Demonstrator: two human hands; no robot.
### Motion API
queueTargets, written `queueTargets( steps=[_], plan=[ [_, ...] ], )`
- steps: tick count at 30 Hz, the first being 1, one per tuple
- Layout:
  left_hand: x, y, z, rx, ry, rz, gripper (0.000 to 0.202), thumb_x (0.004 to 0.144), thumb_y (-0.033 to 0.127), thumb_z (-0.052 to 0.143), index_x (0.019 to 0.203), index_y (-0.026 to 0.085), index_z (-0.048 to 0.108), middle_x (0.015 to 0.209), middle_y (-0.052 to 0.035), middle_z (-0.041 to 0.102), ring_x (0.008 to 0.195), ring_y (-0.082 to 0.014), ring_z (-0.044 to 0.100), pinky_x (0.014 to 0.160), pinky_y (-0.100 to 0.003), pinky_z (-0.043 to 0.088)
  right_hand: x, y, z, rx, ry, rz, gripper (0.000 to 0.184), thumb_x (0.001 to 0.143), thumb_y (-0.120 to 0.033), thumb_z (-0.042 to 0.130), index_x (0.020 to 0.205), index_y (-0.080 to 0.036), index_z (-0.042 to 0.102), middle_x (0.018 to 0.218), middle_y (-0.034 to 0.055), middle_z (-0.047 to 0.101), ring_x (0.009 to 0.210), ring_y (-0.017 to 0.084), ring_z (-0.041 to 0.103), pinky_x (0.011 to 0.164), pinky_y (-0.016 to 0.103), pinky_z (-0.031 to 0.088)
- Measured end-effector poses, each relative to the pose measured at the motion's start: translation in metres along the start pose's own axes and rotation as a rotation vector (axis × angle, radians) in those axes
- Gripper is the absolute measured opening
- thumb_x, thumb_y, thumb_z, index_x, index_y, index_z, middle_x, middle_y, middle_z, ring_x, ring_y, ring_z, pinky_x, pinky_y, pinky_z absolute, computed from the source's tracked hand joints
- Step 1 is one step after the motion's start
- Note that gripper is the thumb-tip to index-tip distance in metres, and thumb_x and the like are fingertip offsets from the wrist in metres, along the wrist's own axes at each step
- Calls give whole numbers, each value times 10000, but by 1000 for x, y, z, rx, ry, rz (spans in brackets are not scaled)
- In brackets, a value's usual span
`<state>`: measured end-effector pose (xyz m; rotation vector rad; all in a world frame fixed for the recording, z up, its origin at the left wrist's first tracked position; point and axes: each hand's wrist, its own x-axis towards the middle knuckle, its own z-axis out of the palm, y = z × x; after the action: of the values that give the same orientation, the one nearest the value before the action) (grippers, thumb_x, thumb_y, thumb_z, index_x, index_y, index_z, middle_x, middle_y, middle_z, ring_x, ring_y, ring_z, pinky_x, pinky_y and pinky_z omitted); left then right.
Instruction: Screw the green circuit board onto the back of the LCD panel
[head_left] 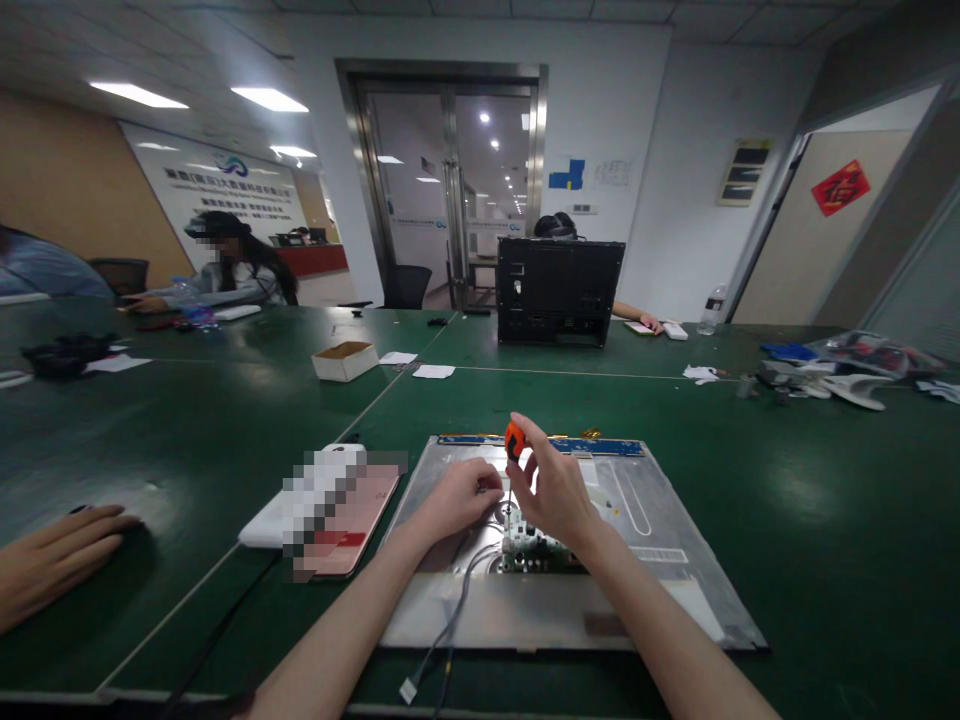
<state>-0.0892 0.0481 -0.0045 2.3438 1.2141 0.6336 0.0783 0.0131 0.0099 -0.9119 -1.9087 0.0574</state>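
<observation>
In my right hand (556,490) is a screwdriver (514,441) with an orange and black handle, held nearly upright. Its shaft points down at the edge of a green circuit board (536,550), on the metal back of a display panel (660,520). My left hand (466,497) rests just left of the shaft, its fingers curled together; whatever they pinch, if anything, is hidden. Dark cables (459,600) run from beside the board over the panel's near edge and end in a white connector (408,690). A blue board strip (611,447) lines the panel's far edge.
Left of the panel lie a pink phone (367,510) and a white device (262,520) with a black cable. Another person's hand (67,555) lies at far left. Across the green table (832,500) stand a white box (345,362) and a black monitor housing (561,292); co-workers sit beyond.
</observation>
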Motion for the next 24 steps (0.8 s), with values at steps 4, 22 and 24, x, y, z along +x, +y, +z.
queueTargets(
  steps=[4,22,24],
  plan=[
    [1,-1,1,-5,-20,-3,108,746,176,559,742,157,666,745,-33,662,723,-186,573,663,-247,404,0,2,2,-34,28,0,540,851,-186,468,1362,-212,297,810,13,627,466,101,538,470,236,433],
    [0,-4,2,-126,-107,112,174,696,88,557,792,161,682,823,-24,680,767,-173,596,723,-256,447,-1,2,1,-26,22,6,546,844,-181,474,1358,-214,291,903,45,642,506,112,562,477,236,424],
    [-1,-3,1,-143,-124,109,172,689,82,558,786,158,678,817,-23,679,774,-174,600,729,-256,452,-1,2,2,-51,46,0,533,847,-203,493,1344,-213,302,880,37,638,493,108,544,481,235,422]
  ],
)
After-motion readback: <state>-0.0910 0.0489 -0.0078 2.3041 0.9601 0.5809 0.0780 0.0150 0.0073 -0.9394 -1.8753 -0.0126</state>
